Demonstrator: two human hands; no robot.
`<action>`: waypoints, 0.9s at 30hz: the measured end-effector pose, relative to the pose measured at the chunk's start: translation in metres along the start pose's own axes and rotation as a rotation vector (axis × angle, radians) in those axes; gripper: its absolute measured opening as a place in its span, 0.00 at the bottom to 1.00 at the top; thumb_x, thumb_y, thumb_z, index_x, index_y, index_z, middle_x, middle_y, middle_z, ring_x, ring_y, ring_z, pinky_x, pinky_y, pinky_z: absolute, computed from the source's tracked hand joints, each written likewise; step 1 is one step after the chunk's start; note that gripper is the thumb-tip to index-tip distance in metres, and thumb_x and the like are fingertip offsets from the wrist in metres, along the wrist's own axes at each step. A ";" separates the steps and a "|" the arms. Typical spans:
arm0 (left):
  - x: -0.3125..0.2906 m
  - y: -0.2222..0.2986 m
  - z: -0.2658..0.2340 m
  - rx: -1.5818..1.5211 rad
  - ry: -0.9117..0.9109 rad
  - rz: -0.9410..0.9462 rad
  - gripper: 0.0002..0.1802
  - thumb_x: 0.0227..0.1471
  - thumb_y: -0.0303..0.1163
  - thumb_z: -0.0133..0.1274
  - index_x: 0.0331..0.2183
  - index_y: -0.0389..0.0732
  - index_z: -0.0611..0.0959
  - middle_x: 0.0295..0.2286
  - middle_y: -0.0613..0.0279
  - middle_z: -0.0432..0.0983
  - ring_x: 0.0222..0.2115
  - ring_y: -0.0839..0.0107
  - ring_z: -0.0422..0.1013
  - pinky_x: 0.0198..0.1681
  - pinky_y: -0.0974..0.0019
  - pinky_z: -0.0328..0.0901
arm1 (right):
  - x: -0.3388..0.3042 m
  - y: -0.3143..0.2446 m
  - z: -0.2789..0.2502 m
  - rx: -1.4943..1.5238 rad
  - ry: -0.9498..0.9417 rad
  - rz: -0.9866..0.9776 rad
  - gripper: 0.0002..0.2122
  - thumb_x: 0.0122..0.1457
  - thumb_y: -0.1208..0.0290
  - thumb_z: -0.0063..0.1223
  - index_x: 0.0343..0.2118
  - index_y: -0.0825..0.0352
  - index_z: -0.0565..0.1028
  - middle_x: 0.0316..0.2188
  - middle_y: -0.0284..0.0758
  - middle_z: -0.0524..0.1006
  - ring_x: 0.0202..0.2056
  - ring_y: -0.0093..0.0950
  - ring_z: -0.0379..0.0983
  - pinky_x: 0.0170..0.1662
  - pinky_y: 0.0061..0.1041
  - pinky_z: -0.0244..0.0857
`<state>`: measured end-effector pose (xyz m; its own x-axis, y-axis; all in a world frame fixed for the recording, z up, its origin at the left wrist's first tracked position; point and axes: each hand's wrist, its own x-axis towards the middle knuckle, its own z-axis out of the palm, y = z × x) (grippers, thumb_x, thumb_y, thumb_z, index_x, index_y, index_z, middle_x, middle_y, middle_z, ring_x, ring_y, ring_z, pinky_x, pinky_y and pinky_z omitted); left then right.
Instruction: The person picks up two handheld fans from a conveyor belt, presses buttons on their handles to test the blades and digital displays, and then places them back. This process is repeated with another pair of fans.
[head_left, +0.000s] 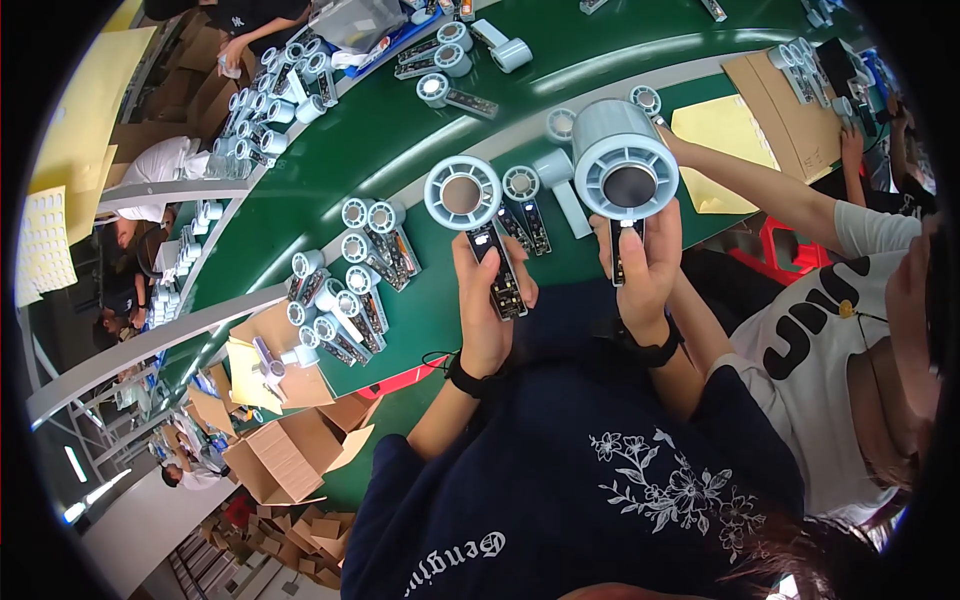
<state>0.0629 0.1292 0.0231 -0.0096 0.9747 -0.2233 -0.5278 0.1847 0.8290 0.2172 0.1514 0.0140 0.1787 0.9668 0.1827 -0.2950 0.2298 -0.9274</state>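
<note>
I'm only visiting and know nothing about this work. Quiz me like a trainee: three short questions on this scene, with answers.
1. True or false: the left hand holds a pale-blue, round-headed device.

2. Of the two held devices, which looks larger in the picture?
A) The one in the left hand
B) The one in the right hand
C) They look equal

3. Fill the gap: the left wristband is ____ in colour.

Key:
1. True.
2. B, the right-hand device.
3. Black.
</note>
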 end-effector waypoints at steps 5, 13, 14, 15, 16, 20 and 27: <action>0.016 -0.008 -0.003 -0.068 -0.017 -0.094 0.15 0.59 0.36 0.37 0.46 0.41 0.60 0.32 0.57 0.67 0.18 0.76 0.64 0.20 0.72 0.61 | 0.007 0.011 -0.005 -0.025 0.012 -0.048 0.20 0.58 0.71 0.41 0.51 0.73 0.56 0.35 0.38 0.69 0.19 0.16 0.60 0.18 0.11 0.51; 0.065 -0.040 -0.009 0.066 -0.028 -0.249 0.15 0.61 0.41 0.37 0.42 0.40 0.62 0.30 0.59 0.68 0.18 0.76 0.66 0.21 0.72 0.63 | 0.053 0.007 -0.023 0.014 0.217 0.254 0.19 0.57 0.71 0.48 0.50 0.70 0.60 0.32 0.34 0.70 0.18 0.15 0.59 0.18 0.12 0.51; 0.073 -0.046 -0.009 0.142 -0.037 -0.289 0.15 0.61 0.42 0.37 0.41 0.40 0.63 0.30 0.60 0.69 0.19 0.76 0.66 0.22 0.72 0.63 | 0.062 0.014 -0.030 0.014 0.209 0.257 0.19 0.57 0.71 0.48 0.50 0.70 0.60 0.32 0.34 0.70 0.18 0.15 0.59 0.18 0.12 0.51; 0.081 -0.056 -0.008 0.172 -0.057 -0.302 0.17 0.61 0.44 0.37 0.40 0.39 0.63 0.29 0.59 0.68 0.19 0.75 0.66 0.22 0.72 0.64 | 0.070 0.025 -0.040 -0.075 0.187 0.341 0.20 0.56 0.72 0.50 0.50 0.70 0.61 0.31 0.33 0.71 0.18 0.14 0.60 0.18 0.12 0.52; 0.090 -0.073 -0.004 0.201 -0.086 -0.320 0.18 0.61 0.45 0.37 0.39 0.39 0.64 0.29 0.59 0.68 0.19 0.74 0.67 0.22 0.72 0.64 | 0.077 0.039 -0.057 -0.170 0.172 0.422 0.20 0.55 0.72 0.52 0.49 0.69 0.62 0.30 0.32 0.71 0.18 0.14 0.60 0.18 0.12 0.52; 0.110 -0.135 0.022 0.148 -0.051 -0.511 0.21 0.59 0.49 0.39 0.38 0.39 0.63 0.27 0.58 0.69 0.19 0.73 0.69 0.24 0.72 0.67 | 0.083 0.110 -0.124 -0.587 0.144 0.458 0.21 0.49 0.71 0.59 0.45 0.71 0.67 0.27 0.32 0.75 0.23 0.17 0.68 0.23 0.18 0.59; 0.117 -0.232 0.021 0.636 -0.130 -0.316 0.18 0.59 0.43 0.41 0.39 0.36 0.64 0.26 0.57 0.70 0.23 0.71 0.70 0.26 0.70 0.64 | 0.105 0.135 -0.141 -1.100 -0.130 0.374 0.18 0.50 0.68 0.58 0.43 0.71 0.71 0.30 0.40 0.76 0.30 0.28 0.73 0.34 0.24 0.64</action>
<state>0.2017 0.2032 -0.1845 0.1837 0.8625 -0.4716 0.1084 0.4590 0.8818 0.3281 0.2679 -0.1375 0.1366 0.9725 -0.1887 0.6744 -0.2308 -0.7014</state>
